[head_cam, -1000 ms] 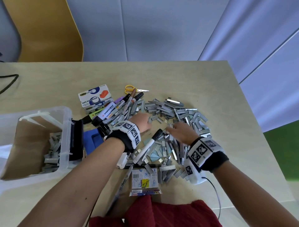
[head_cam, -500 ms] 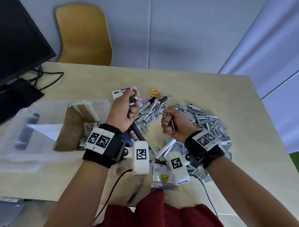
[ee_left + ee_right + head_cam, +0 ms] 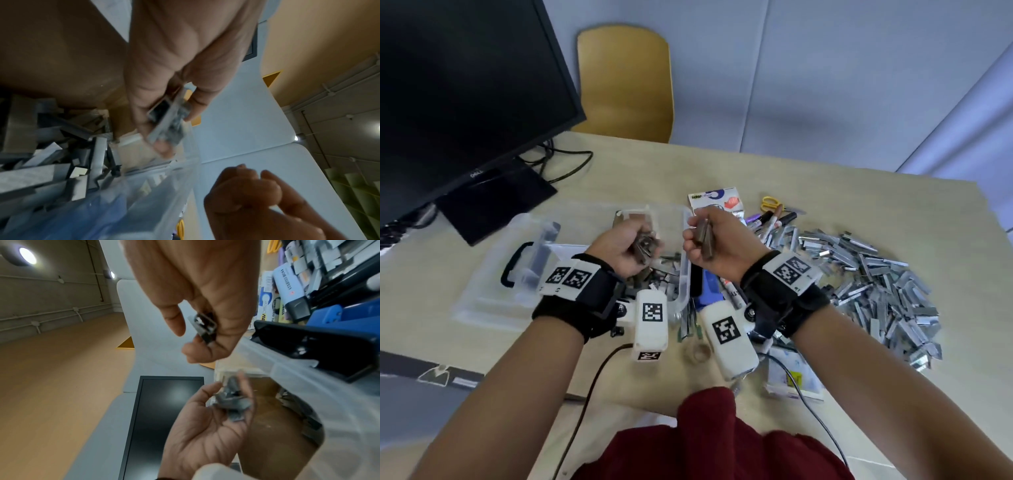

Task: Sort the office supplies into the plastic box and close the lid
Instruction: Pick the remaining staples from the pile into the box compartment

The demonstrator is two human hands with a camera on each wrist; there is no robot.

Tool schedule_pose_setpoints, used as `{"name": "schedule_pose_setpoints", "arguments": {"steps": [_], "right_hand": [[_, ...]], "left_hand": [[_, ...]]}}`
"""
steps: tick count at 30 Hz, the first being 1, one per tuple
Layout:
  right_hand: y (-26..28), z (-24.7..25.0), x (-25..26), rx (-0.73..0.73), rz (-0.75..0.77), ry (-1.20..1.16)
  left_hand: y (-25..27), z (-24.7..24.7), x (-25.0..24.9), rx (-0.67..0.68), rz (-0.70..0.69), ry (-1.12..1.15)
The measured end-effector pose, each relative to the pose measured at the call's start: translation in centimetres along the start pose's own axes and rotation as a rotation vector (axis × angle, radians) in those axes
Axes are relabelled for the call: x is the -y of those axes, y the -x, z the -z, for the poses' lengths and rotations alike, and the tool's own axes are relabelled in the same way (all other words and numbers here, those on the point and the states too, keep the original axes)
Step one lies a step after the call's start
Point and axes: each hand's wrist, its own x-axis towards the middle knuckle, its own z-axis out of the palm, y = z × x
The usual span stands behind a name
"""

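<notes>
A clear plastic box (image 3: 683, 274) stands left of centre, with several staple strips (image 3: 61, 162) lying inside. Over it my left hand (image 3: 643, 245) grips a bundle of staple strips (image 3: 168, 123). My right hand (image 3: 702, 236) hovers at the box's right rim and pinches a few staple strips (image 3: 205, 327). A large pile of loose staple strips (image 3: 876, 281) covers the table to the right. The box's lid (image 3: 517, 274), with a black handle, lies to the left of the box.
Markers (image 3: 774, 222), yellow scissors (image 3: 772, 204) and a tape dispenser carton (image 3: 717, 200) lie behind the hands. A blue stapler (image 3: 709, 287) sits beside the box. A paper packet (image 3: 794, 377) lies near me. A monitor (image 3: 465, 102) and cables stand at back left, with a chair (image 3: 625, 82) behind the table.
Both hands closed on staple strips in the pile, lifted them and carried them left. The left hand is now over the box, the right at its rim.
</notes>
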Motion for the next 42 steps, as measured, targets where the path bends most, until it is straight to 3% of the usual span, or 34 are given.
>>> {"name": "schedule_pose_setpoints", "arguments": {"steps": [6,10,17,23,31,36,39,42], "right_hand": [[-0.4,-1.9,0.0,0.000,-0.037,-0.104],[-0.9,-3.2,-0.4,0.002,-0.088,-0.161],[-1.9,-5.4,-1.7,-0.037,-0.166,-0.294],[-4.0,-5.8,-3.0,-0.111,-0.144,-0.285],[-2.4,-4.9,-2.5,-0.042,-0.055,-0.104],[0.7,-0.3,0.1,-0.062,0.120,0.117],[3.4,3.6,2.0,-0.183,0.217,0.313],[5.7,8.4,3.1,-0.362,0.268,0.667]], "left_hand": [[-0.1,0.9,-1.3,0.073,0.099,-0.159],[0.6,1.7,-2.4,0.066,0.009,-0.184],[1.7,3.7,-2.5,-0.185,-0.166,-0.228],[0.9,4.9,-1.5,-0.076,-0.166,-0.233],[1.8,4.2,-2.0,-0.040,-0.157,-0.320],[3.8,0.4,-2.4,-0.019,-0.351,-0.427],[4.3,-3.6,-1.4,0.073,-0.404,-0.478],[4.8,-8.4,0.7,0.205,-0.345,-0.542]]}}
